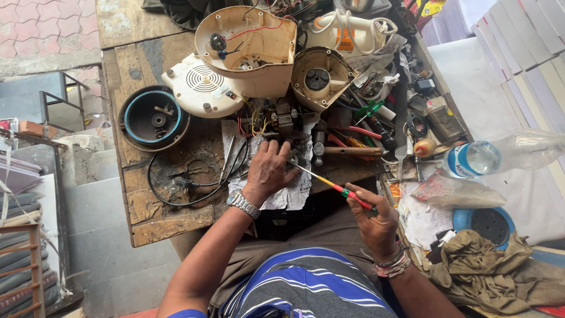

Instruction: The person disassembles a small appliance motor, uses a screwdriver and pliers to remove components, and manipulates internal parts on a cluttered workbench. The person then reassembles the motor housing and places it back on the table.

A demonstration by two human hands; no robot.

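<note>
Slim red-and-yellow-handled screwdriver (335,186), fingers of right hand (374,221) closed around it; left hand (268,171) fingers spread on newspaper (288,194).

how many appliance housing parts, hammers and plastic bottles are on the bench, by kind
Cream appliance housing parts: 3 – open shell, vented base plate, round cup piece
Black round housing with blue ring: 1
Hammers: 1 – hammer, past the left hand
Clear plastic bottles: 1 – bottle
Total: 6
The right hand holds a screwdriver, not counted.
</note>
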